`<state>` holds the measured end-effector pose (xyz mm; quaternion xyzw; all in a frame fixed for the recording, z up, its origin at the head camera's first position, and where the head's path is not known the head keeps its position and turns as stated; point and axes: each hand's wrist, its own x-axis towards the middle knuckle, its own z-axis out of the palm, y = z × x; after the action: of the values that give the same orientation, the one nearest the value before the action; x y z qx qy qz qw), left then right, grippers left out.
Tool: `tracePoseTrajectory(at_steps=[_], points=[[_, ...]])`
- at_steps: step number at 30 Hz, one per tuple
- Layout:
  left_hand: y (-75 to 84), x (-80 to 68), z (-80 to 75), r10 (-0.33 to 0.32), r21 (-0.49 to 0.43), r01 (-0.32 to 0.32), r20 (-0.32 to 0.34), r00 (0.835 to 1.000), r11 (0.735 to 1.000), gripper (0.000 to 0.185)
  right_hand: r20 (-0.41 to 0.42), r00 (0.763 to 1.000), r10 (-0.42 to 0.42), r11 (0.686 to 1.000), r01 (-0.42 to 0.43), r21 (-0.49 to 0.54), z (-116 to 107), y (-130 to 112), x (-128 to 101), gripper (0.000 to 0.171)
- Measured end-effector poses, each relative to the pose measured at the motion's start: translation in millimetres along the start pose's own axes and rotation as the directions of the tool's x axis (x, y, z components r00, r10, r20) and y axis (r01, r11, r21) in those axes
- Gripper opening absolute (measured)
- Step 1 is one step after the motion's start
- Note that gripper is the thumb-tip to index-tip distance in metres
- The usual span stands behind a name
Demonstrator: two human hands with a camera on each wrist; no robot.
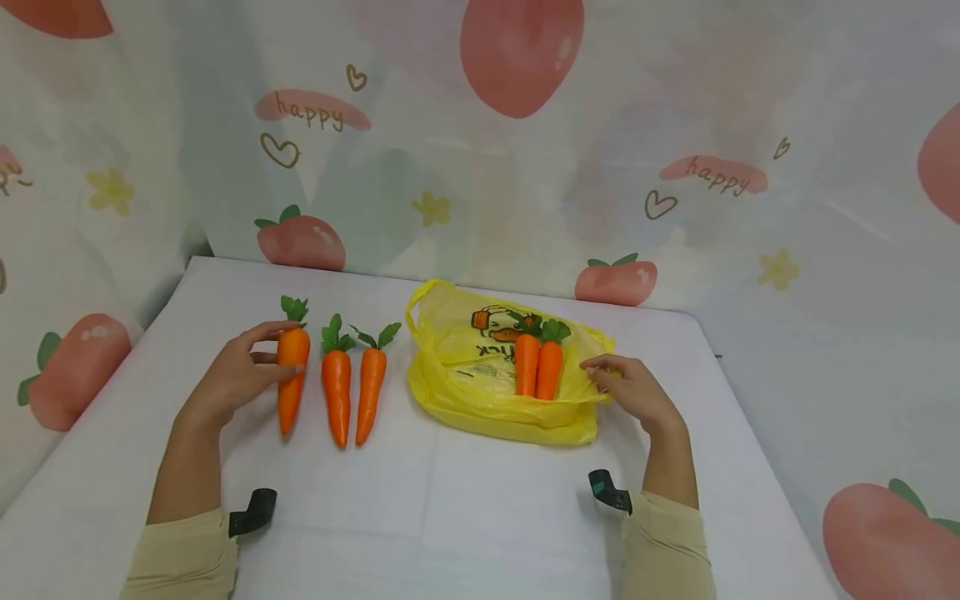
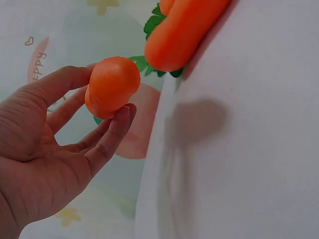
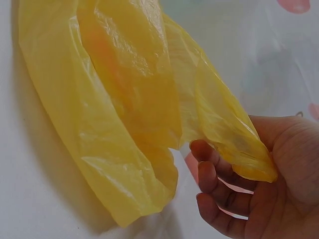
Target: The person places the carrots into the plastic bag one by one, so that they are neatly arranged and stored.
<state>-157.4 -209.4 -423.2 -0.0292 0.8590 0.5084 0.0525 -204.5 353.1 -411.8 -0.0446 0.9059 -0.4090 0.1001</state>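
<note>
Head view: carrot [image 1: 291, 375] in left hand [image 1: 232, 375].

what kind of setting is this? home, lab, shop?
Likely a staged tabletop set, not a shop or a kitchen: a white-covered table, a printed strawberry "happy" curtain hung behind it, and toy-looking carrots beside a yellow bag.

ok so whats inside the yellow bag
Two carrots show at the mouth of the yellow bag, leafy tops outward. Their tips are covered by plastic, as is anything deeper in. The right hand pinches the bag's edge.
</note>
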Motion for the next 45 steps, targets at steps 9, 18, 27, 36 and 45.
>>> tracePoseTrajectory(at_steps=[9,18,27,36,45], points=[[21.6,-6.5,-1.6,0.078,0.004,-0.078,-0.037,0.996,0.997,0.065,-0.009,1.000,-0.004,1.000,0.004,0.005,-1,0,-2,0.034],[36.8,-9.2,4.3,0.128,0.000,-0.129,-0.058,0.990,0.992,0.066,-0.008,1.000,-0.013,1.000,0.013,0.013,-2,-2,-3,0.034],[65.3,-6.2,5.9,0.150,-0.040,-0.151,-0.042,0.988,0.988,0.067,-0.014,1.000,0.008,1.000,-0.008,0.012,-2,-1,-2,0.032],[92.0,-2.9,20.4,0.207,-0.114,-0.208,-0.019,0.978,0.972,0.066,-0.019,1.000,0.010,1.000,-0.010,0.009,-1,2,-1,0.032],[110.8,4.7,42.7,0.234,-0.149,-0.230,0.008,0.972,0.962,0.060,-0.020,1.000,0.023,1.000,-0.023,0.013,-2,0,-2,0.032]])
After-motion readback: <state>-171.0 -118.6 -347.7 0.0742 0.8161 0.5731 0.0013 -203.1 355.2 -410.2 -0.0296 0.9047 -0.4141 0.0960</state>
